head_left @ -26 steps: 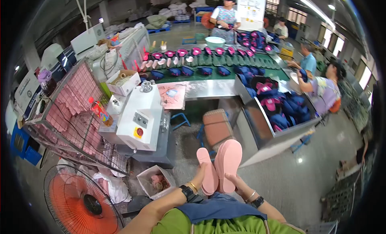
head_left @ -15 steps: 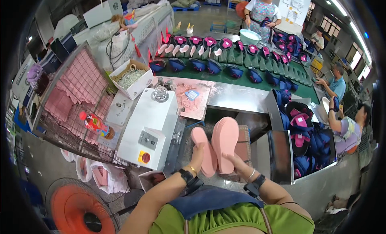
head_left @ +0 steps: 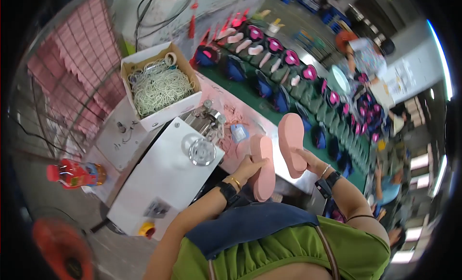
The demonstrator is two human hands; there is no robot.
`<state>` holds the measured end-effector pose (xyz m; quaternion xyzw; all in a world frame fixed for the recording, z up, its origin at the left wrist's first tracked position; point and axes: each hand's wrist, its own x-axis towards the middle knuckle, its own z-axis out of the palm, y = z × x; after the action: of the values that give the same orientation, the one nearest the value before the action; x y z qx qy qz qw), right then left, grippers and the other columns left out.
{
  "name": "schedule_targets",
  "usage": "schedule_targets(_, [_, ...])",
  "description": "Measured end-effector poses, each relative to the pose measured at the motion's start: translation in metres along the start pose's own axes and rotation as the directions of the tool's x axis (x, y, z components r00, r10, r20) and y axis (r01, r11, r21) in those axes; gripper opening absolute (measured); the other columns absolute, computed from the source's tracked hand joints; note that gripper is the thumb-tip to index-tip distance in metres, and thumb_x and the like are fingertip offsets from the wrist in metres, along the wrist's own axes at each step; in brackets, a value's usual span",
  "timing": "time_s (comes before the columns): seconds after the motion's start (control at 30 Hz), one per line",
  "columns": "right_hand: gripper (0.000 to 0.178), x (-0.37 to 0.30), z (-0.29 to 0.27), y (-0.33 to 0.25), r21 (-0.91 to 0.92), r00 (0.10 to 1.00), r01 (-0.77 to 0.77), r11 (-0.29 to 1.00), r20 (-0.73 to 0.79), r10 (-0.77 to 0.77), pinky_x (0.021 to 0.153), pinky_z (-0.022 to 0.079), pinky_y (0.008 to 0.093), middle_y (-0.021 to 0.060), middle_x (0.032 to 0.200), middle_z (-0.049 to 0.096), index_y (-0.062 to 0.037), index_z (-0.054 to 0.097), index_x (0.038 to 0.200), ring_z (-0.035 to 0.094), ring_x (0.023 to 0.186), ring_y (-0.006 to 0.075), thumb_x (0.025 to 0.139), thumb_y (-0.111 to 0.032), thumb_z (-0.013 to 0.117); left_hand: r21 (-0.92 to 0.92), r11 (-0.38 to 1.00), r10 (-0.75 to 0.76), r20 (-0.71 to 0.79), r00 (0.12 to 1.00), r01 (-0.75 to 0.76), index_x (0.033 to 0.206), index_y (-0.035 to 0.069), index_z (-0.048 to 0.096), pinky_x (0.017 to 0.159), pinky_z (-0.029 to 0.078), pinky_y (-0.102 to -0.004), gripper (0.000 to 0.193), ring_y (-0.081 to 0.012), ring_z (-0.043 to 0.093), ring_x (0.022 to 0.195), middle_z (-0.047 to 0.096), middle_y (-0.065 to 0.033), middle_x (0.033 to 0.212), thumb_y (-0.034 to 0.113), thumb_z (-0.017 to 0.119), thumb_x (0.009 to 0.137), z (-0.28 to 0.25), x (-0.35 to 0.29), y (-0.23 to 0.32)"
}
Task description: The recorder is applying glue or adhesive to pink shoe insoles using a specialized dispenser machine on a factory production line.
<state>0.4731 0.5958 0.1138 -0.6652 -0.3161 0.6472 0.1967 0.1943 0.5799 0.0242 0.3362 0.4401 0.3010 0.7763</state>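
Note:
My left hand (head_left: 248,169) grips a thick pink shoe sole (head_left: 263,167) by its edge, the thumb across its face. To the right of it, my right hand (head_left: 312,161) is closed round the lower end of another pink shoe sole (head_left: 290,140). The two soles are held up and apart, over the corner of a work table. Whether either one is a stack of several soles I cannot tell. Nearest to the left hand stands a white machine (head_left: 161,179) with a round glass-like piece (head_left: 202,151) on top. Pink scraps (head_left: 234,117) lie beyond it.
A carton (head_left: 171,114) of pale cords sits behind the machine. At left are a red-capped bottle (head_left: 77,174), a wire cage (head_left: 72,82) with pink sheets and an orange fan (head_left: 62,251). A green conveyor (head_left: 250,82) carries dark shoe uppers; a co-worker (head_left: 368,58) stands beyond.
My view has swung left and tilted, bringing the machine and carton closer. Both hands have lifted the soles from low in front toward the table. The soles are farther apart.

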Motion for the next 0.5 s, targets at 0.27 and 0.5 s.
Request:
schedule_targets(0.27, [0.053,0.186,-0.073,-0.131,-0.303,0.955,-0.086,0.949,0.247,0.165,0.098,0.049,0.0337,0.0078,0.130,0.060,-0.0041,0.050,0.136,0.060,0.114,0.0180,0.093,-0.031,0.065,-0.099,0.995,-0.038,-0.249,0.968,0.014,0.121,-0.011,0.052,0.087,0.051,-0.0337,0.076,-0.0241,0.064,0.104,0.063,-0.0196,0.119,0.050,0.074,0.080,0.008,0.128,0.000])
schedule_targets(0.5, [0.061,0.254,-0.092,-0.181,-0.270,0.825,0.081,0.960,0.558,0.087,0.102,0.046,0.0337,0.0116,0.131,0.059,0.0019,0.048,0.137,0.059,0.116,0.0188,0.092,-0.036,0.065,0.377,0.912,0.260,-0.230,0.938,-0.161,0.120,-0.007,0.058,0.087,0.050,-0.0423,0.066,-0.0341,0.064,0.102,0.066,-0.0190,0.111,0.051,0.062,0.088,0.047,0.202,-0.038])
